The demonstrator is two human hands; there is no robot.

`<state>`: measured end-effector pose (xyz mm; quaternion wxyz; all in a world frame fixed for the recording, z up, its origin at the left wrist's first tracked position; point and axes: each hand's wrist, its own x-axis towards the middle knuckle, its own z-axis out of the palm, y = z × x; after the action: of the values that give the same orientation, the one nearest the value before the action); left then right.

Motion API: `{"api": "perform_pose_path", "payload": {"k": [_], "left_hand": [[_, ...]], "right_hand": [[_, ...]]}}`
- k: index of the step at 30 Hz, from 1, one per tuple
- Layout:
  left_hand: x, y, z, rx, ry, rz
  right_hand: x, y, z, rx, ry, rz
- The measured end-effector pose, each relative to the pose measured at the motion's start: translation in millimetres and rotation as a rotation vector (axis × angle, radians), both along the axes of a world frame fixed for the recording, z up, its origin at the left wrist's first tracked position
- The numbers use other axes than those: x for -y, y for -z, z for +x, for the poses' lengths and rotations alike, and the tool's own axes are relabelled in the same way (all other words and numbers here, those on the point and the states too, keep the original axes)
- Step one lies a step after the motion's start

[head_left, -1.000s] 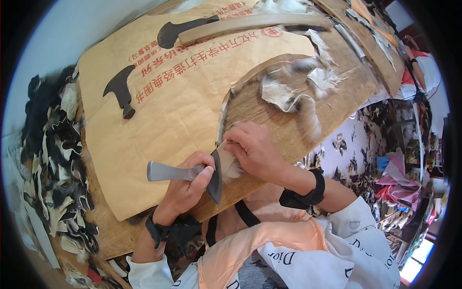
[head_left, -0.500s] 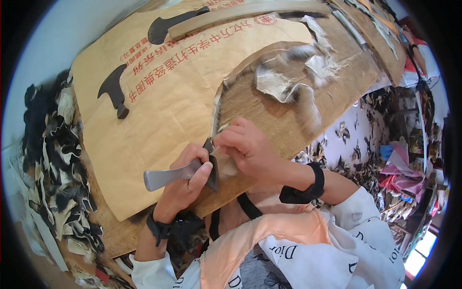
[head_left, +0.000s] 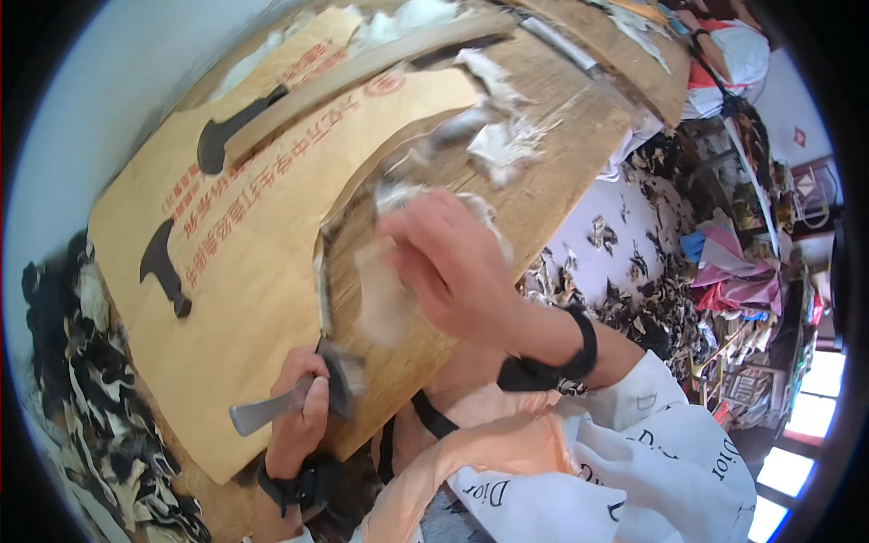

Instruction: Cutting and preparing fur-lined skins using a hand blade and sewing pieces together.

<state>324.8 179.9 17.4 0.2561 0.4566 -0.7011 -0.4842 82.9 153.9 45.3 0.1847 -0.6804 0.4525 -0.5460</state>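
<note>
My left hand (head_left: 297,398) is wrapped around a hatchet-shaped knife (head_left: 262,413) at the table's near edge. The knife has a grey metal handle pointing left and a dark, broad blade toward the right. My right hand (head_left: 453,262) is raised over the bare wood, blurred, with its fingers curled. A pale, smeared fur scrap (head_left: 385,294) hangs at its fingertips. Left of it, a large tan paper sheet (head_left: 217,362) lies flat, with a thin pale fur edge (head_left: 320,281) along its curved right side. Fur scraps (head_left: 507,149) lie beyond my right hand.
Two dark hatchet-shaped blades, one on the left (head_left: 163,271) and one farther back (head_left: 217,145), rest on the paper beside a long wooden bar (head_left: 380,68). Black-and-white fur pieces (head_left: 100,407) are heaped left of the wooden table (head_left: 412,348). Scraps litter the floor (head_left: 588,226) at right.
My right hand has lifted away from the knife toward the far fur scraps, a pale piece now at its fingers. My left hand keeps the knife. The view has shifted to the right.
</note>
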Motion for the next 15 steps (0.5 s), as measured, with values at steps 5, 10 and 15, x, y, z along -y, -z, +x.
{"api": "perform_pose_path", "payload": {"k": [5, 10, 15], "left_hand": [[-3, 0, -3, 0.030, -0.027, 0.004], [-2, 2, -2, 0.031, -0.037, -0.073], [-4, -8, -2, -0.008, -0.093, 0.125]], "right_hand": [[30, 59, -21, -0.790, 0.261, -0.007], [59, 60, -70, -0.961, 0.529, 0.080], [46, 71, -135, -0.990, 0.732, 0.320]]}}
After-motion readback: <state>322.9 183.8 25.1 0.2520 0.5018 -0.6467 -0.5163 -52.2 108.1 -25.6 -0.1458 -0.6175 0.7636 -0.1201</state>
